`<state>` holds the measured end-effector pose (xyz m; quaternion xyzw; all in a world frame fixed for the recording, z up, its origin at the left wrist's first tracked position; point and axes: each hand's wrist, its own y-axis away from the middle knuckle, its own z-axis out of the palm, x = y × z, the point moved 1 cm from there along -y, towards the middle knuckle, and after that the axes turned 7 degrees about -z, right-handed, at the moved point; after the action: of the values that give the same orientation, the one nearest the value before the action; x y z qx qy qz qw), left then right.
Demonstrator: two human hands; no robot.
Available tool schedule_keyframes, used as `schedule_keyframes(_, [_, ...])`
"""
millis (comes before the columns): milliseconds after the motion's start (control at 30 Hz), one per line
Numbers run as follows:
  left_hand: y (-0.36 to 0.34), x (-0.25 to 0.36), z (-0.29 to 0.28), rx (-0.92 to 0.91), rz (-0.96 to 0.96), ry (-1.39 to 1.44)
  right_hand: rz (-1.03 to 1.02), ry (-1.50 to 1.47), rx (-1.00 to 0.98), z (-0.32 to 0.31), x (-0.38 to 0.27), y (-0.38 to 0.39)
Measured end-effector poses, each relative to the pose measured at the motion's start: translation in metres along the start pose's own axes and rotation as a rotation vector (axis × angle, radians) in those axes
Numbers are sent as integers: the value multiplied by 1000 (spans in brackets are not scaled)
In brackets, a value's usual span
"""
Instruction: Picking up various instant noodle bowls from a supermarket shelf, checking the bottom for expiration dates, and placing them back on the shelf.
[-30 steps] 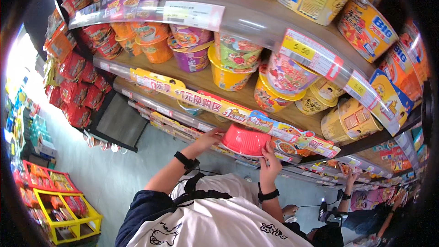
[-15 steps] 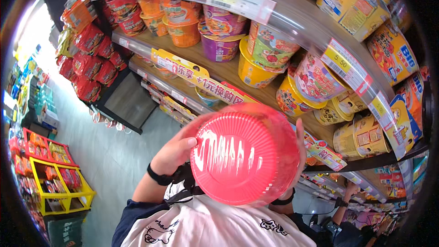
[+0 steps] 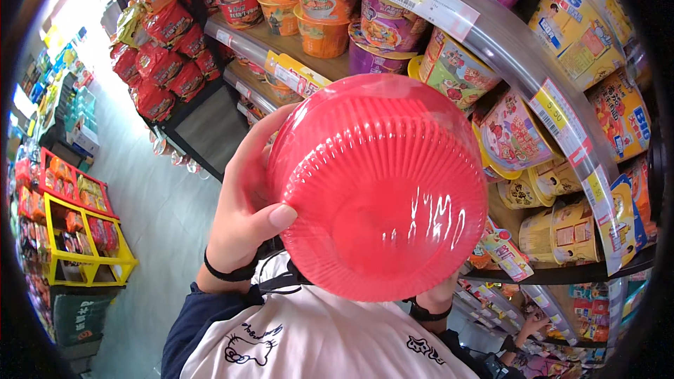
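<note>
A large red bowl (image 3: 379, 189) in glossy clear wrap fills the middle, raised in front of my chest with its round ribbed underside toward me. My left hand (image 3: 249, 196) grips its left side, thumb on the ribbed edge and fingers curled round behind. My right hand (image 3: 439, 288) is at the bowl's lower right, mostly hidden behind it, with the wrist and a black band showing.
Shelves (image 3: 239, 42) of instant noodle tubs (image 3: 323, 21) curve ahead and to my right. Red noodle packs (image 3: 154, 56) hang at left; a yellow display rack (image 3: 91, 260) stands on the grey floor (image 3: 161, 238). A co-worker's hand (image 3: 533, 323) shows at lower right.
The red bowl has come up from the shelf edge, closer to my view and higher, now bottom toward me. My hands rose with it; my right fingers have slipped out of sight behind it.
</note>
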<state>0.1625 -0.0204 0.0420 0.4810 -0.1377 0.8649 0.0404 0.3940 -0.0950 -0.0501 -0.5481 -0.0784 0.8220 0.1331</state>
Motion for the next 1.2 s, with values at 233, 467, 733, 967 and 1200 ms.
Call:
schedule_keyframes(233, [3,-15,5,10,38,31,-112,-197,-11,0,18,-8])
schedule_keyframes(467, [8,-25,4,4,-7,-61,-184,-264,62,11,9,-37])
schedule_keyframes(733, [4,-24,2,29,31,-93,-235,-237,97,20,8,-43])
schedule_keyframes(967, [-9,-26,-13,-42,-72,-167,-149,-289,203,14,10,-41])
schedule_keyframes(1200, [-36,-83,-98,-427,-525,-261,181,-63,-79,-31,52,-22])
